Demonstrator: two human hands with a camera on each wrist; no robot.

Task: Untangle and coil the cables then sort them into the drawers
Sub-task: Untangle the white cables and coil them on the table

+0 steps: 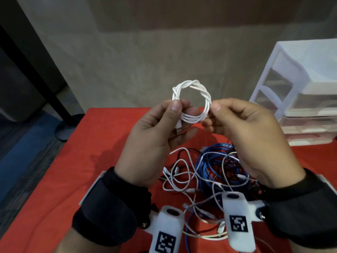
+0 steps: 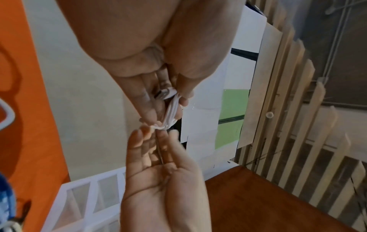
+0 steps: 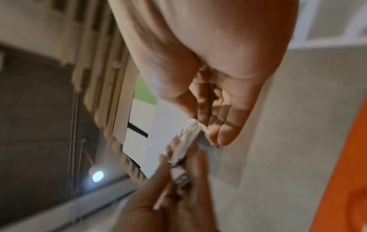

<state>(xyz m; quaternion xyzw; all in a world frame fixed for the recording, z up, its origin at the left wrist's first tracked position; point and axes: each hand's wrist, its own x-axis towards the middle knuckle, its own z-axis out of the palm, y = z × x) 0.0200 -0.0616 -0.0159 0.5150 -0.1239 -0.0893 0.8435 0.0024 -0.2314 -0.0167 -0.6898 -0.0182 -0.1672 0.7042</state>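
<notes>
A white USB cable [image 1: 191, 101] is wound into a small round coil and held up above the red table. My left hand [image 1: 164, 125] pinches the coil's left side between thumb and fingers, and the metal USB plug [image 1: 178, 131] hangs over its palm. My right hand [image 1: 237, 123] pinches the coil's right side with thumb and forefinger. The left wrist view has the coil [image 2: 170, 111] edge-on between both hands, and the right wrist view has it blurred [image 3: 186, 136]. A tangle of white cables [image 1: 182, 178] and a blue cable bundle [image 1: 217, 165] lies below on the table.
A white plastic drawer unit [image 1: 300, 99] with clear drawers stands at the table's back right. The red tablecloth [image 1: 91, 161] covers the table. A dark table leg and round base [image 1: 63, 128] stand on the floor at left.
</notes>
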